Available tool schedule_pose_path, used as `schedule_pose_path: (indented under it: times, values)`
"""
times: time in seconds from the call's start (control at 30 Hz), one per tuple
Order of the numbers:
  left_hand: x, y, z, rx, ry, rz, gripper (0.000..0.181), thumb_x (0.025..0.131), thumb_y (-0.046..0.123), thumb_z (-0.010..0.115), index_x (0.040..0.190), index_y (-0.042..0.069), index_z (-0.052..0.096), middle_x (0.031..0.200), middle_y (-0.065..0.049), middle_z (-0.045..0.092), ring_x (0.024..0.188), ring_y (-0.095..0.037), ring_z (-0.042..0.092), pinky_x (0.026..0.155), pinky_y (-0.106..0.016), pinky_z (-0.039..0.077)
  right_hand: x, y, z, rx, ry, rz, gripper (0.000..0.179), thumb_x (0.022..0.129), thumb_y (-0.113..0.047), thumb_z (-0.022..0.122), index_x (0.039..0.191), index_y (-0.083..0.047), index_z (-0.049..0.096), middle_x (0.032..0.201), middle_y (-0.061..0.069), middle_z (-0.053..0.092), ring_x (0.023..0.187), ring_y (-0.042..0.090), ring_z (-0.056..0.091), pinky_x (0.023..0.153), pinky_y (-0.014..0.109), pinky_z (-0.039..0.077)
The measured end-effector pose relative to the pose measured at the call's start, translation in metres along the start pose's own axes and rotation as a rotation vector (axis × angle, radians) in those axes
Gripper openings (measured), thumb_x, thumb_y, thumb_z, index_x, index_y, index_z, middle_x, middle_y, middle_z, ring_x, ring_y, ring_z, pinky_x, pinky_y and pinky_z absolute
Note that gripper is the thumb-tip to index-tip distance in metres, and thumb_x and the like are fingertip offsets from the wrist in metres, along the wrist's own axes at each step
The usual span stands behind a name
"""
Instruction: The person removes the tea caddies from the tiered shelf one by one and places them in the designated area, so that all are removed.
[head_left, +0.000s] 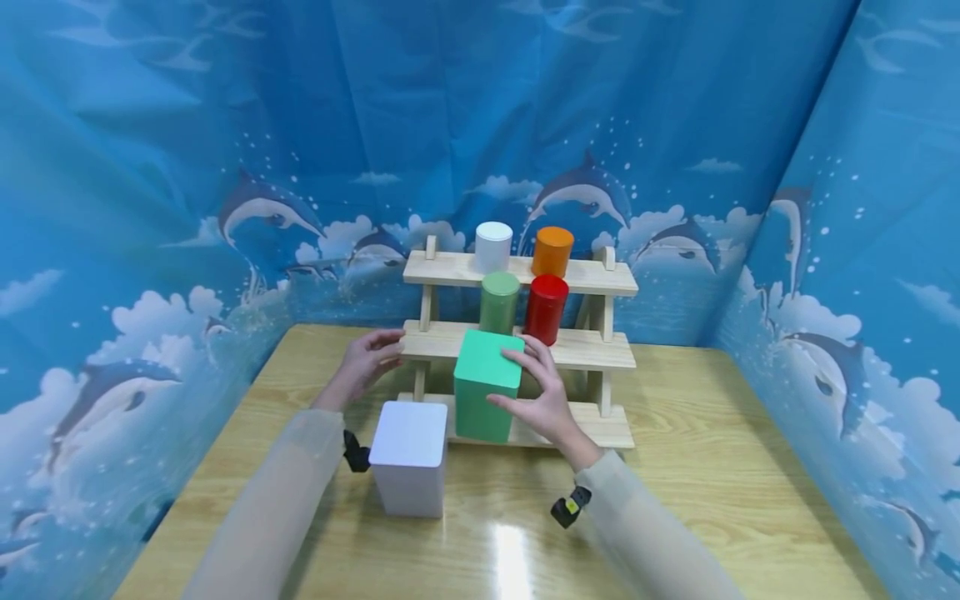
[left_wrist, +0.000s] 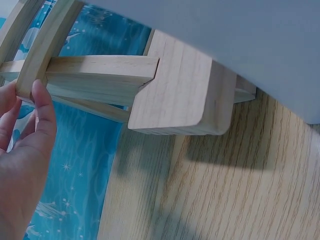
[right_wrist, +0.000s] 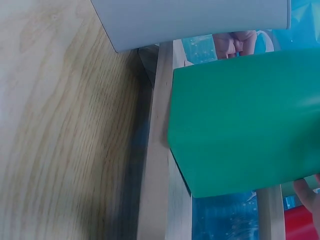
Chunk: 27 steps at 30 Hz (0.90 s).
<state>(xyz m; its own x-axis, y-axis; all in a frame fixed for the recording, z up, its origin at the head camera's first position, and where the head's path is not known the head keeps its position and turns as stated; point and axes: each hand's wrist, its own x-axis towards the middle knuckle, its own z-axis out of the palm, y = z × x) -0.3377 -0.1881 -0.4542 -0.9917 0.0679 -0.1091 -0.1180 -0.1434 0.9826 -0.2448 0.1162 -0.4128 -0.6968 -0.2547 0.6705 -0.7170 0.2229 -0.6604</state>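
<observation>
My right hand (head_left: 542, 392) holds a green box (head_left: 487, 392) near its top right edge, fingers over the top and thumb at the side. The box stands on the bottom board of a three-tier wooden display shelf (head_left: 517, 435), its base overlapping that board in the right wrist view. My left hand (head_left: 367, 367) pinches the left end of the shelf's middle board (left_wrist: 37, 65) between thumb and fingers. Close to my left wrist, a white box (head_left: 408, 467) stands on the table in front of the shelf's left side.
On the top board are a white cylinder (head_left: 493, 247) and an orange cylinder (head_left: 552, 252). A green cylinder (head_left: 499, 302) and a red cylinder (head_left: 546, 310) stand on the middle board. Blue dolphin-print curtains (head_left: 465, 125) enclose the wooden table (head_left: 675, 467) at the back and sides.
</observation>
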Motion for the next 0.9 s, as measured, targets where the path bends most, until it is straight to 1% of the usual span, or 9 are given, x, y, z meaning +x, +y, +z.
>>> schedule_pose_path:
  times: [0.1, 0.17, 0.27, 0.37, 0.57, 0.8, 0.9]
  values:
    - [0.000, -0.001, 0.001, 0.001, 0.001, 0.005, 0.041, 0.089, 0.008, 0.062, 0.128, 0.003, 0.050, 0.125, -0.011, 0.049, 0.098, -0.016, 0.057, 0.088, -0.032, 0.051, -0.002, -0.002, 0.000, -0.010, 0.009, -0.029, 0.057, 0.065, 0.004, 0.081, 0.117, 0.006, 0.058, 0.134, 0.024, 0.037, 0.119, 0.036, 0.041, 0.099, 0.041, 0.042]
    - [0.000, -0.001, 0.001, 0.003, 0.003, 0.006, 0.040, 0.090, 0.007, 0.061, 0.128, 0.002, 0.050, 0.125, -0.011, 0.049, 0.097, -0.016, 0.057, 0.088, -0.032, 0.051, -0.004, -0.005, 0.000, -0.016, 0.015, -0.066, 0.057, 0.063, 0.005, 0.082, 0.114, 0.007, 0.058, 0.132, 0.027, 0.037, 0.116, 0.039, 0.043, 0.099, 0.035, 0.042]
    - [0.001, -0.002, 0.001, 0.004, 0.003, 0.004, 0.041, 0.089, 0.007, 0.061, 0.128, 0.003, 0.050, 0.125, -0.011, 0.049, 0.098, -0.016, 0.057, 0.088, -0.032, 0.051, -0.005, -0.009, 0.000, -0.016, 0.027, -0.121, 0.058, 0.059, 0.007, 0.083, 0.112, 0.008, 0.059, 0.130, 0.031, 0.037, 0.115, 0.043, 0.043, 0.100, 0.029, 0.041]
    - [0.000, -0.002, 0.001, 0.010, 0.001, -0.002, 0.042, 0.089, 0.008, 0.061, 0.129, 0.003, 0.049, 0.126, -0.011, 0.049, 0.098, -0.016, 0.057, 0.088, -0.032, 0.051, -0.006, -0.011, 0.000, -0.015, 0.043, -0.174, 0.059, 0.056, 0.009, 0.084, 0.109, 0.009, 0.059, 0.128, 0.034, 0.037, 0.113, 0.045, 0.043, 0.101, 0.028, 0.040]
    - [-0.001, -0.003, 0.000, -0.003, -0.002, 0.000, 0.041, 0.090, 0.007, 0.061, 0.129, 0.002, 0.049, 0.126, -0.011, 0.049, 0.097, -0.016, 0.057, 0.088, -0.032, 0.051, -0.007, -0.013, -0.002, -0.020, 0.058, -0.257, 0.061, 0.053, 0.009, 0.085, 0.108, 0.009, 0.059, 0.129, 0.031, 0.039, 0.110, 0.046, 0.044, 0.099, 0.030, 0.041]
    - [0.000, -0.002, 0.000, 0.003, -0.005, 0.010, 0.041, 0.090, 0.008, 0.061, 0.129, 0.003, 0.049, 0.126, -0.011, 0.048, 0.097, -0.016, 0.057, 0.088, -0.032, 0.051, -0.011, -0.016, -0.006, -0.019, 0.054, -0.274, 0.061, 0.053, 0.007, 0.086, 0.108, 0.008, 0.059, 0.130, 0.031, 0.038, 0.109, 0.046, 0.043, 0.100, 0.028, 0.040]
    - [0.001, -0.002, 0.000, 0.001, -0.009, 0.012, 0.041, 0.090, 0.008, 0.061, 0.129, 0.002, 0.049, 0.126, -0.011, 0.048, 0.097, -0.016, 0.057, 0.088, -0.033, 0.051, -0.013, -0.018, -0.008, -0.013, 0.061, -0.291, 0.059, 0.055, 0.004, 0.086, 0.107, 0.009, 0.059, 0.127, 0.034, 0.038, 0.108, 0.047, 0.043, 0.099, 0.028, 0.041]
